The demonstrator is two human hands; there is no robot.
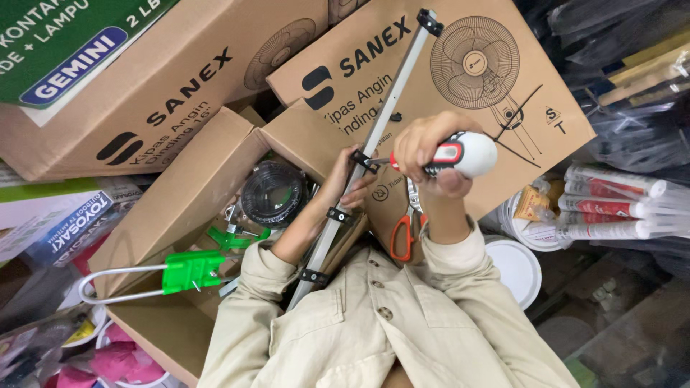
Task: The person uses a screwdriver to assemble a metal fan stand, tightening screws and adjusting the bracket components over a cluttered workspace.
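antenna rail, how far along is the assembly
Done: three black clamps already sit along the grey metal rail. In hand: the left hand steadies the rail at a clamp while the right hand drives a red and white screwdriver into it. Left: the green bracket with its wire loop and the black cable coil lie unattached in the open box.

Only 1 view, from a camera on the person's head, facing steeply down the beige jacket point(374, 323) at close range. It takes in both hands at mid-frame, an open cardboard box point(194, 208) to one side, and stacked cartons beyond them.
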